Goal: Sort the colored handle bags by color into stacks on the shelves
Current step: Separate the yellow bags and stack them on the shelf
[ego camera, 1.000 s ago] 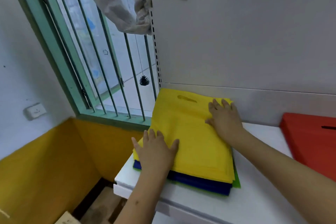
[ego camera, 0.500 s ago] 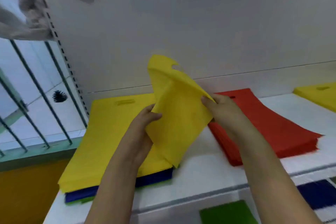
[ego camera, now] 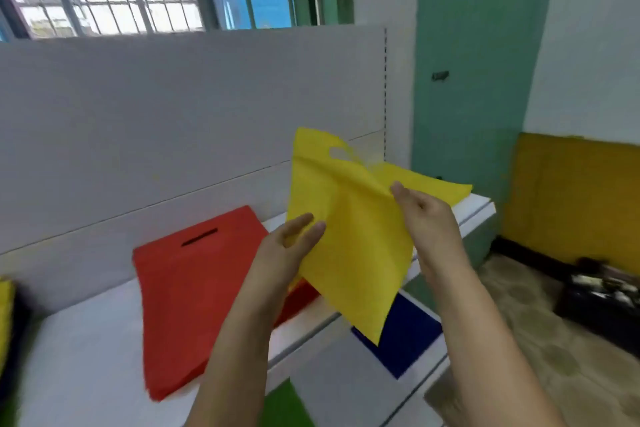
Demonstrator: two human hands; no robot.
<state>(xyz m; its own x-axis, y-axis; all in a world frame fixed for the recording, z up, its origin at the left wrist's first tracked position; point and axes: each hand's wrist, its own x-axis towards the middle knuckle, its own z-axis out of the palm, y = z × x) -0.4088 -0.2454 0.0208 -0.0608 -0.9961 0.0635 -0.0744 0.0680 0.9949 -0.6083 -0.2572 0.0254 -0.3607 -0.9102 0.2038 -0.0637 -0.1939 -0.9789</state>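
A person's left hand (ego camera: 294, 243) and right hand (ego camera: 422, 215) each pinch an edge of a limp yellow non-woven handle bag (ego camera: 349, 236), carried in the air above the front right edge of the white upper shelf (ego camera: 86, 340). A flat stack of red handle bags (ego camera: 194, 288) lies mid-shelf, with blue bags (ego camera: 405, 333) and green bags (ego camera: 280, 406) on the shelf below. The step looks like a carry, and next the bag needs laying flat on a yellow stack, seemingly toward the shelf's right end.

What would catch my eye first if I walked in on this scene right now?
Most striking is the bright yellow bag, held up in mid-air by the left hand and right hand in the middle of the view. Just behind and to its left, a red stack of bags lies flat on the white shelf. A blue bag lies on the lower shelf beneath.
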